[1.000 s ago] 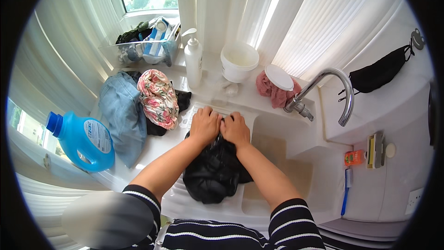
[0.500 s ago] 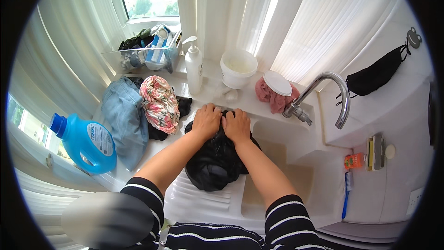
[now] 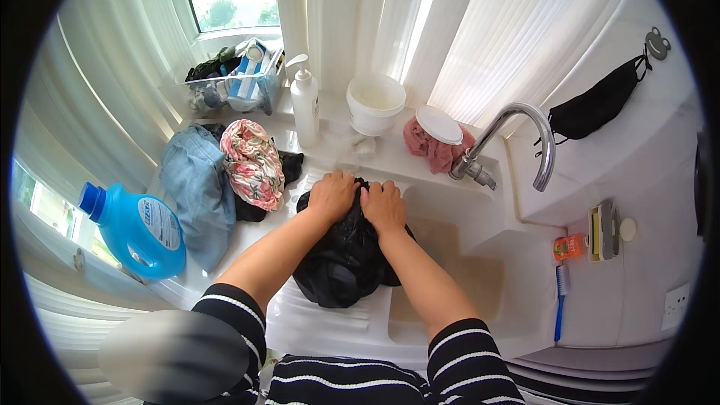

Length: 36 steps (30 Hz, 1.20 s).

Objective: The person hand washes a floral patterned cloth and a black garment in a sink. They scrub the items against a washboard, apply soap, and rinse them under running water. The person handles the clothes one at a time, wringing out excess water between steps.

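Clutching black cloth [image 3: 341,270] | glossy, crumpled heap | left fingers [image 3: 346,179], right fingers [image 3: 385,190]

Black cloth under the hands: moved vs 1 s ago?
Yes. The near edge of the black cloth has shifted away from the person, judged against the front rim of the sink.

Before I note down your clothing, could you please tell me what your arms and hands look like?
The left hand and right hand look bare, with no gloves, and I can make out no watch or bracelet. The left sleeve and right sleeve are black with thin white stripes and end near the elbows.
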### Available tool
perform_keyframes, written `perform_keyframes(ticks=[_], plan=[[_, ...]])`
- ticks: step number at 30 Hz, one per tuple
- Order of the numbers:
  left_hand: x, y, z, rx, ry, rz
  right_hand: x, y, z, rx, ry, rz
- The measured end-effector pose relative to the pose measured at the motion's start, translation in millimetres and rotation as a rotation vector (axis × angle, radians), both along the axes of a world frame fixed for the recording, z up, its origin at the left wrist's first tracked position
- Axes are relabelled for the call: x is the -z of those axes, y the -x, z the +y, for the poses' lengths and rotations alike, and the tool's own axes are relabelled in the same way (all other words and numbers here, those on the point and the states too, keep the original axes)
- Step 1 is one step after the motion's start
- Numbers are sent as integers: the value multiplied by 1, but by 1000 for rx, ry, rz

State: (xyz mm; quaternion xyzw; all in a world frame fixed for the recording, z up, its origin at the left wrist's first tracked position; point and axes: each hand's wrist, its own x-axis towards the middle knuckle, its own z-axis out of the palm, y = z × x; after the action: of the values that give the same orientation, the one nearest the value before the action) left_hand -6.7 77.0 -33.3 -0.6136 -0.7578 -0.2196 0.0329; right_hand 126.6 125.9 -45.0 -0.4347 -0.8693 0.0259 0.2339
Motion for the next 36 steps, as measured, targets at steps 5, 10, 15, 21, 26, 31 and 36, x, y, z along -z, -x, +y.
perform_keyframes(ticks=[5, 10, 15, 21, 26, 31, 36], plan=[[-2, -9, -61, 363, -181, 16, -5, -45, -50, -318, -76, 148], [0, -10, -113, 682, -117, -66, -5, -69, -80, -692, -33, 218], [5, 15, -15, 96, -50, 114, -3, 6, -7, -124, 8, -3], [-21, -19, -118, 209, 24, 20, -20, -64, -71, -546, -40, 107], [14, -10, -80, 225, 0, -84, 5, -38, -46, -394, 133, 69], [5, 9, -11, 74, -20, -17, -3, 6, -7, 129, 107, 79], [-8, -7, -108, 498, -61, -171, -19, -67, -88, -461, 26, 201]])
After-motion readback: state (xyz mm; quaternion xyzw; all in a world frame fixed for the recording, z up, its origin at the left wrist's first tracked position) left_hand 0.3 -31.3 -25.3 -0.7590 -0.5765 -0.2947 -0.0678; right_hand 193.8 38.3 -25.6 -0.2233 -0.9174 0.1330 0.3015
